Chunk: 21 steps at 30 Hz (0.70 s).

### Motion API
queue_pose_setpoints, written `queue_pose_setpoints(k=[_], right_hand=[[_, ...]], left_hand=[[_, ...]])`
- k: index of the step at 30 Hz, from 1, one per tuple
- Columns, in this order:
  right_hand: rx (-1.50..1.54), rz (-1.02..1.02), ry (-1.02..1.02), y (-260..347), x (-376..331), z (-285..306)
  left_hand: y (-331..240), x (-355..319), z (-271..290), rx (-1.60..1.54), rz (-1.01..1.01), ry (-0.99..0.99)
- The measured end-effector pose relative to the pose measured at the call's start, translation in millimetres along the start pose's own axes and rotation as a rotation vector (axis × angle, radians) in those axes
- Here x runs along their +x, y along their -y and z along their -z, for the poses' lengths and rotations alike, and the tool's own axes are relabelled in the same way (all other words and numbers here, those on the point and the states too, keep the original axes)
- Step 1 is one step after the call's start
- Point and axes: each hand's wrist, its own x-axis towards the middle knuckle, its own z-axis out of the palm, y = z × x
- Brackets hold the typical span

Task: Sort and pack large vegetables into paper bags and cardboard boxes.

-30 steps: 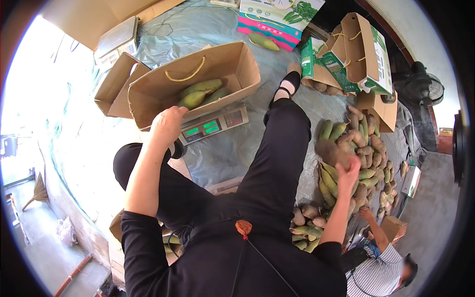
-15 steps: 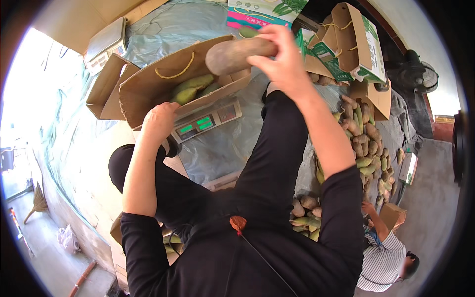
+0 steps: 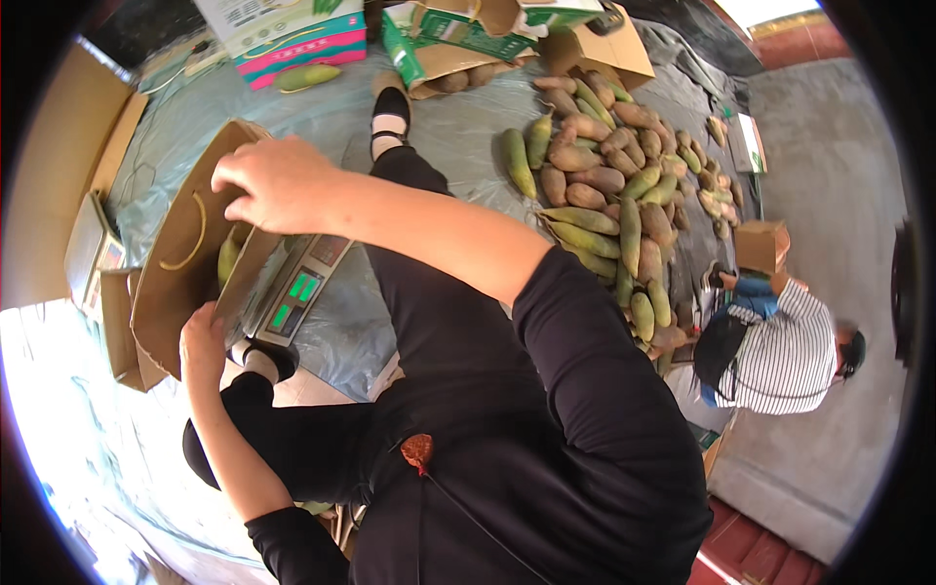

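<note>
Grey plastic sheeting (image 3: pixel 458 117) covers the floor of a work area, seen from above over the shoulders of a seated person in black clothing. Nearest, the left hand (image 3: pixel 202 343) rests on the near edge of an open brown cardboard box (image 3: pixel 161 292) with a yellow handle; its fingers curl over the rim, gripping it. The box sits on a grey digital scale (image 3: pixel 292 283) with lit green displays, just beside the person's knee. Inside the box, a green fruit (image 3: pixel 229 255) shows partly. The right hand (image 3: pixel 276 181) reaches across the body and hovers over the far side of the box; its fingers are bent downward, and whether they hold anything cannot be told. Further right, a large heap of long green and brown fruits (image 3: pixel 609 210) lies on the sheeting. Beside the heap, another person in a striped shirt (image 3: pixel 785 356) crouches near a small cardboard box (image 3: pixel 760 244). Farthest away stand a pink and white carton (image 3: pixel 283 29) and green cartons (image 3: pixel 458 39).
</note>
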Motion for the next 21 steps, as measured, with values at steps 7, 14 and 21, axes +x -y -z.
queue_pose_setpoints(k=[7,14,21], right_hand=[[0.327,-0.403,-0.54,-120.8,-109.4,66.2],[-0.267,-1.14,-0.441,-257.8,-348.3,51.8],[0.174,-1.839,-1.043,-277.9,-521.4,70.2]], left_hand=[[-5.1,-0.2,-1.0,-0.047,0.046,0.116],[-10.4,4.6,-4.4,-0.021,0.072,0.148],[1.3,1.3,-10.8,-0.051,0.087,0.093]])
